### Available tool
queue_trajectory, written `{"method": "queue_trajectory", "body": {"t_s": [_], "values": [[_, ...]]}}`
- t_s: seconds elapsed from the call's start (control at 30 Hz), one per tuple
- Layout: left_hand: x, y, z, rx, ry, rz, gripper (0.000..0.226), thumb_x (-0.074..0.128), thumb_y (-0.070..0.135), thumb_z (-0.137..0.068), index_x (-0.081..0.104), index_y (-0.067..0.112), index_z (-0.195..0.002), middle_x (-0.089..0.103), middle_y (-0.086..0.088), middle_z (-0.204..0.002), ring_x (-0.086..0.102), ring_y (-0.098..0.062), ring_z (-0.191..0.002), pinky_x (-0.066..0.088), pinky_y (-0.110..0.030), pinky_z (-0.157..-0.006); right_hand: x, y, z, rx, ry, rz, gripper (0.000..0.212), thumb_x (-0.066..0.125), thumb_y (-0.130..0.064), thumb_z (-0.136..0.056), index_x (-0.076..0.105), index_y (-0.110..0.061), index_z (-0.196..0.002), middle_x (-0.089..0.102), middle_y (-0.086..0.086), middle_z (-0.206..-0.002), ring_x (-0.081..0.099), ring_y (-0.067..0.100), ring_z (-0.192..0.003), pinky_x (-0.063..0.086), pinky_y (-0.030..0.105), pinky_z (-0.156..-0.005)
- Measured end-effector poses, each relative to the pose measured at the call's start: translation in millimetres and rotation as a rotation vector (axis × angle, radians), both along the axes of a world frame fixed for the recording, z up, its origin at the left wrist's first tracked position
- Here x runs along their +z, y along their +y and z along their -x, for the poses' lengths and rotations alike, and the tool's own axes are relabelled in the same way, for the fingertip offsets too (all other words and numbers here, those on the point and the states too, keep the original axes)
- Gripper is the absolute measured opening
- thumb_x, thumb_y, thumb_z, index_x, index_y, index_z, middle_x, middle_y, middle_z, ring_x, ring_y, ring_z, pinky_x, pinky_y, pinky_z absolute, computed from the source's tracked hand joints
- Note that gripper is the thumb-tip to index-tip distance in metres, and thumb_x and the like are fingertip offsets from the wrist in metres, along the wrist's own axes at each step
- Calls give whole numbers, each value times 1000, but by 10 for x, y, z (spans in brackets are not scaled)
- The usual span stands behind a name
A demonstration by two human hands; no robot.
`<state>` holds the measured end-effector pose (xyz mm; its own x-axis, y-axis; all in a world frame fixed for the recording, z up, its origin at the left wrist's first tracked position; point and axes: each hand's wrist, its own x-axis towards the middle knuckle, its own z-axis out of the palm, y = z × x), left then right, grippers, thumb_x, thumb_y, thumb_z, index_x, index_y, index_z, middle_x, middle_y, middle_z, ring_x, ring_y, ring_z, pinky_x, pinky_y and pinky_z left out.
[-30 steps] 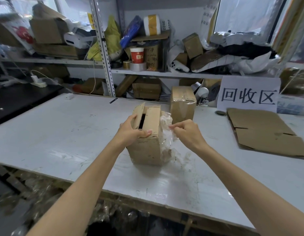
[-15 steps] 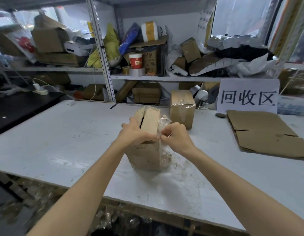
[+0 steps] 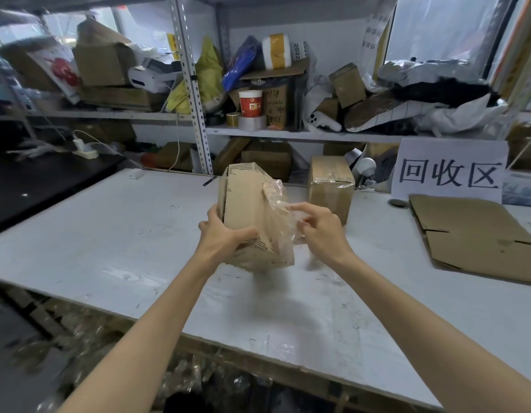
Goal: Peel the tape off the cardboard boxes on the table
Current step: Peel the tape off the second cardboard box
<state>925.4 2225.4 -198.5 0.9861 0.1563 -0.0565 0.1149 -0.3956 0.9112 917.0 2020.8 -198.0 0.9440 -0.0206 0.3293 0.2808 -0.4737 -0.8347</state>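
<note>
A small brown cardboard box [image 3: 246,201] is lifted off the white table [image 3: 109,234] and tipped toward me. My left hand [image 3: 222,234] grips its left edge, thumb across the near face. Crumpled clear tape [image 3: 277,210] hangs loose along the box's right side. My right hand [image 3: 317,228] is at that tape, fingers curled, index finger touching the film. A second cardboard box [image 3: 331,186], still wrapped in clear tape, stands upright on the table behind.
Flattened cardboard [image 3: 472,236] lies on the table's right side below a white paper sign [image 3: 450,171]. Cluttered metal shelves [image 3: 195,114] with boxes, bags and tape rolls back the table. A black surface [image 3: 35,189] is at left. Discarded film lies under the table's front edge.
The box has been raised from the table and tilted toward me, its top flaps now closed against each other. My right hand shifted slightly right along the loose tape.
</note>
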Motion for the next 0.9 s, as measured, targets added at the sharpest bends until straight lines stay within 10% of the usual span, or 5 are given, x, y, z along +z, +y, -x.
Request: {"method": "queue_trajectory", "body": {"t_s": [0.17, 0.3, 0.43, 0.67, 0.9], "values": [[33, 1, -15, -38, 49, -14, 124, 80, 45, -47, 17, 28, -153, 37, -7, -139, 45, -26, -118, 51, -40, -90, 7, 86, -8, 61, 111, -53, 33, 57, -11, -87, 69, -18, -117, 68, -4, -111, 61, 11, -100, 50, 24, -90], [91, 0, -12, -78, 97, -66, 126, 82, 47, -46, 16, 32, -152, 40, -5, -139, 47, -28, -122, 52, -44, -94, -8, 71, 56, 8, -22, -100, 43, 71, -16, -82, 59, -25, -123, 60, -5, -107, 62, 5, -87, 53, 16, -70], [131, 56, -14, -84, 111, -41, 110, 85, 42, -57, 23, 29, -148, 47, 1, -125, 52, -24, -111, 53, -36, -75, -27, 0, 51, -22, -266, 43, 46, 63, 6, -83, 65, -22, -120, 59, -3, -98, 59, 4, -83, 51, 14, -74], [108, 353, 17, -26, 123, 124, 83, 81, 28, -73, 38, 27, -144, 54, -7, -127, 60, -28, -104, 52, -36, -63, -108, -388, -33, -203, -104, 77, 37, 54, 12, -80, 78, -15, -89, 65, 5, -81, 59, 17, -73, 50, 15, -67], [59, 384, 28, -45, 132, 123, 71, 75, 25, -83, 36, 23, -143, 55, -7, -126, 59, -22, -96, 51, -36, -64, -2, -317, -33, -95, -46, 59, 24, 55, -20, -83, 79, -13, -84, 67, 2, -87, 59, 11, -72, 44, 17, -65]]}}
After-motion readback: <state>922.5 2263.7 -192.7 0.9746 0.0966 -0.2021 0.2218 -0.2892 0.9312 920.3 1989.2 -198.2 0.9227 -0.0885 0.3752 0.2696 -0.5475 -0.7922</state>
